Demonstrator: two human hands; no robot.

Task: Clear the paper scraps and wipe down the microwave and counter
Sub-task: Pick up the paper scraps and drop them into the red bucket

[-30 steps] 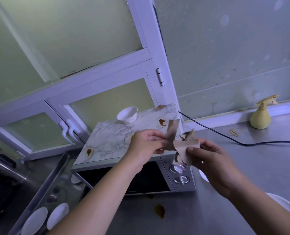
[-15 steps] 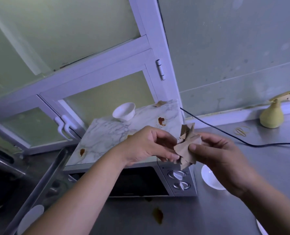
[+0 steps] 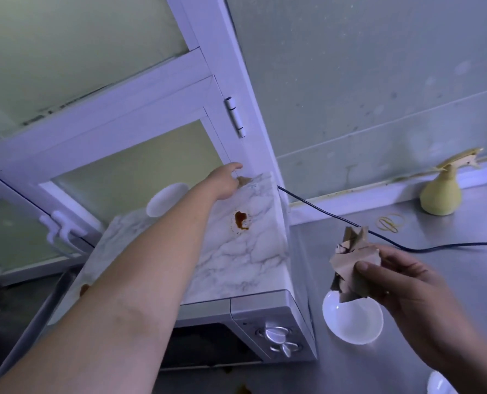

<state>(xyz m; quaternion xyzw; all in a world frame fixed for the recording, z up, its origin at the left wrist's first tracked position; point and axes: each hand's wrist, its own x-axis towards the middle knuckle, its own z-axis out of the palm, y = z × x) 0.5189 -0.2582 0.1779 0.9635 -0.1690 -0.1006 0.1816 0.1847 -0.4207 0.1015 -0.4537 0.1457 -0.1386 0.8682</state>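
The microwave [image 3: 276,314] has a marble-patterned top [image 3: 242,260] with a brown stain [image 3: 240,220] near its back. My left hand [image 3: 225,180] is stretched to the top's far back corner, fingers touching a brown paper scrap [image 3: 243,180] that lies there. Whether it grips the scrap I cannot tell. My right hand [image 3: 401,280] hovers over the steel counter [image 3: 435,245] to the microwave's right, shut on a bunch of brown paper scraps [image 3: 353,263].
A white bowl [image 3: 165,199] sits on the microwave's back left. A white dish [image 3: 353,322] lies on the counter under my right hand. A black cord [image 3: 407,247], rubber bands [image 3: 390,221] and a yellow spray bottle [image 3: 441,194] are by the wall. Brown spills [image 3: 243,389] mark the counter front.
My left hand let go of the scrap bunch and reached to the microwave top's back corner. My right hand kept the bunch and drew right, over the counter.
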